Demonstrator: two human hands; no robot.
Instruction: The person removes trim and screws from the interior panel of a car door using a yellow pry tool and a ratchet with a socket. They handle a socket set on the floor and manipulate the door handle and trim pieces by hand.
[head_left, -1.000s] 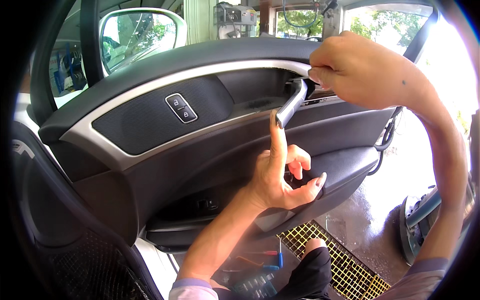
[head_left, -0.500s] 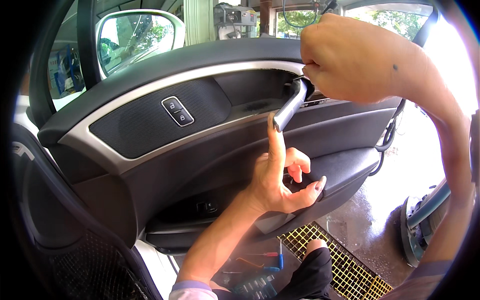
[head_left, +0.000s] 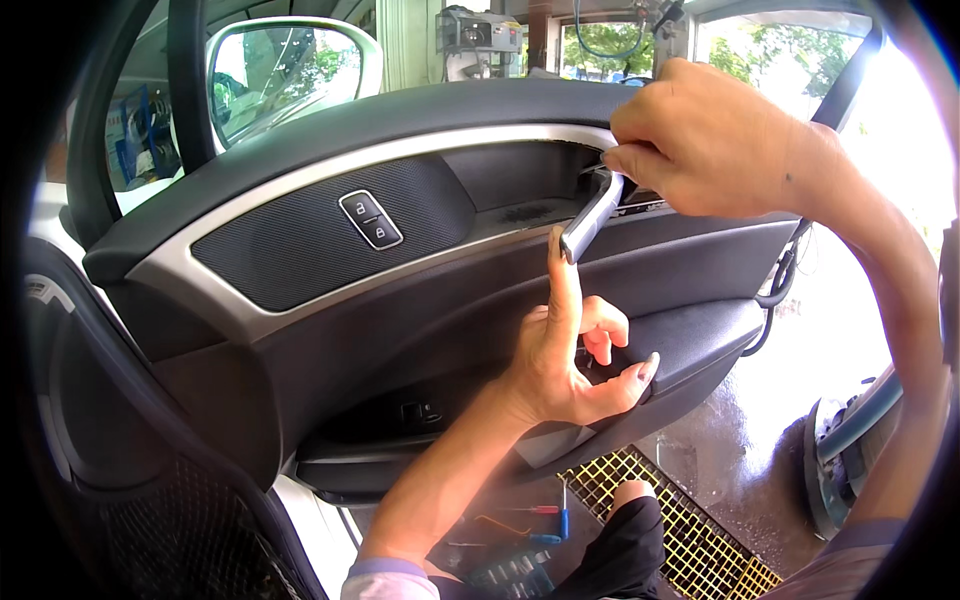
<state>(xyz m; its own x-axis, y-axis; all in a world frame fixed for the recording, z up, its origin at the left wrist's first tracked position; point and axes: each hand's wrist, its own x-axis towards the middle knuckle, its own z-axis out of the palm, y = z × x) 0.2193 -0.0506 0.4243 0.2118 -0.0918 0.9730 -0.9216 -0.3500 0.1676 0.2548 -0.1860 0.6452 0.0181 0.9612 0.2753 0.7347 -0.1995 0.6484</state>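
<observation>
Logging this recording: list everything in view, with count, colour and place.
Door panel: one, black with silver trim, across the middle
Handle: one, silver-grey, right end of the recess
Lock buttons: two, black, left of the recess
Side mirror: one, white housing, upper left
Box-shaped machine: one, grey, background
Cable: count unclear, black, door's right edge
Hand tools: several, blue and red, on the floor
Floor grate: one, yellow, bottom
Round-based object: one, blue-grey, lower right
Leg: one, black shorts, bottom middle
Left hand: one, bare, index fingertip at the handle's lower end
Right hand: one, bare, closed at the handle's upper end
</observation>
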